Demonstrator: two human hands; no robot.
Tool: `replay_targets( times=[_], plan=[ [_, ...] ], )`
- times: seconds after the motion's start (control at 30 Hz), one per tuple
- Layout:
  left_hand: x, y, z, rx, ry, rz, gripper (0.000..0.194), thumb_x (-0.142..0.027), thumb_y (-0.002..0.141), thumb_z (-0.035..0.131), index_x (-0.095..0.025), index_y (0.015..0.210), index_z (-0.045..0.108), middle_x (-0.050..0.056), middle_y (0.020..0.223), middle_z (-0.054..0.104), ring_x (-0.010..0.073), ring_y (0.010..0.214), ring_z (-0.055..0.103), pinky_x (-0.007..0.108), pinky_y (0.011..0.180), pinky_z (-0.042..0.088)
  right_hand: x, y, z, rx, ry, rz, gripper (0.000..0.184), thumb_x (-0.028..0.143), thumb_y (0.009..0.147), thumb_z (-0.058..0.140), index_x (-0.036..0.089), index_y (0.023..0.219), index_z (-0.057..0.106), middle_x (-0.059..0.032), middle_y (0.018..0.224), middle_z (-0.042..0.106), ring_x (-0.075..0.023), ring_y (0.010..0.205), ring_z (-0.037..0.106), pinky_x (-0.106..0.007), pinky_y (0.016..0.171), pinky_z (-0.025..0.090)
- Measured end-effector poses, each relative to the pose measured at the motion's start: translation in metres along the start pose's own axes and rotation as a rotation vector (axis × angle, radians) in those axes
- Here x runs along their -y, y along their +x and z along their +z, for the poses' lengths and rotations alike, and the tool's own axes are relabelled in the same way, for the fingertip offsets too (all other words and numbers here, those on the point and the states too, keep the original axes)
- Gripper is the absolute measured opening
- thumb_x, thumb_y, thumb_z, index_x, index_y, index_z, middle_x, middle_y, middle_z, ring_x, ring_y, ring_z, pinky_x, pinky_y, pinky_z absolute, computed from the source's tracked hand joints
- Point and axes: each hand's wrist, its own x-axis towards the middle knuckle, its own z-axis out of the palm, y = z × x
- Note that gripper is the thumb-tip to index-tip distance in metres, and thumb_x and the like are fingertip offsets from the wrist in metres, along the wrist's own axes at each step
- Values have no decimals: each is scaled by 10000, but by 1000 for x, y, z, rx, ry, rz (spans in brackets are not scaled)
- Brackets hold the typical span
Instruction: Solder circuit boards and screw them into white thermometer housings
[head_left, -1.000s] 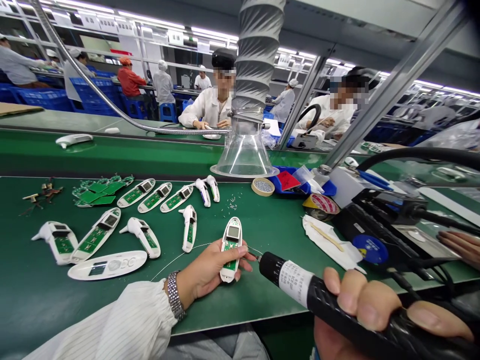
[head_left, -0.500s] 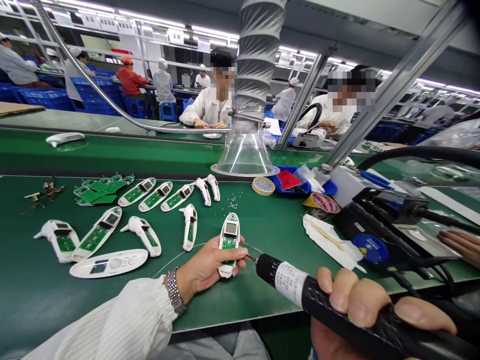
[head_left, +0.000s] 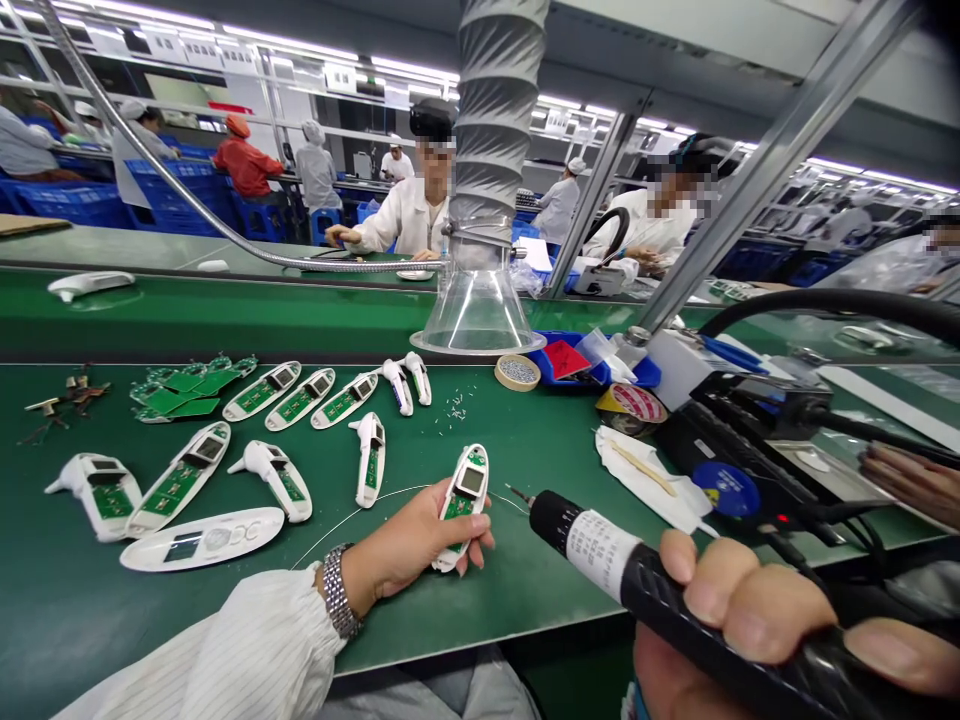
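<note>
Fingers [head_left: 750, 600]: right hand [head_left: 720, 610] curled round soldering iron [head_left: 577, 535]; left hand [head_left: 401, 560] clasping handset [head_left: 463, 510].
Handset: tilted in left hand, over worktop [head_left: 225, 620].
Change: iron tip now backed off, just clear of handset.

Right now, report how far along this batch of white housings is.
Done: several white housings lie on the green mat with circuit boards already seated. In hand: the left hand grips one housing with its board, and the right hand holds a soldering iron beside it, tip not touching. Left: loose green circuit boards lie piled toward the mat's far left, outside any housing.
</note>
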Motion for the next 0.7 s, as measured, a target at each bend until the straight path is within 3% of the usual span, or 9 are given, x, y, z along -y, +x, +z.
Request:
replay_targets(
  times=[0.17,0.33,0.7],
  plan=[
    [5,0,4,9,114,-21,415,-395,667,709,-150,897,466,-16,659,595,76,496,533,191,456,386,1,8,5,175,-85,-63,215,381,759,718,258,836,559,29,576,526,-154,497,464,-324,528,444],
    [4,-1,4,32,141,-6,366,-379,693,680,-160,876,450,-26,664,579,65,494,515,187,458,384,-9,5,12,98,-41,-112,190,359,786,675,248,886,558,25,604,531,-156,517,473,-319,530,438],
    [7,0,5,38,213,-1,344,-389,725,648,-174,893,438,-30,657,562,69,480,505,198,459,377,-16,1,6,170,13,-111,190,287,798,642,227,942,533,15,677,576,-160,558,486,-343,559,444]
  ],
)
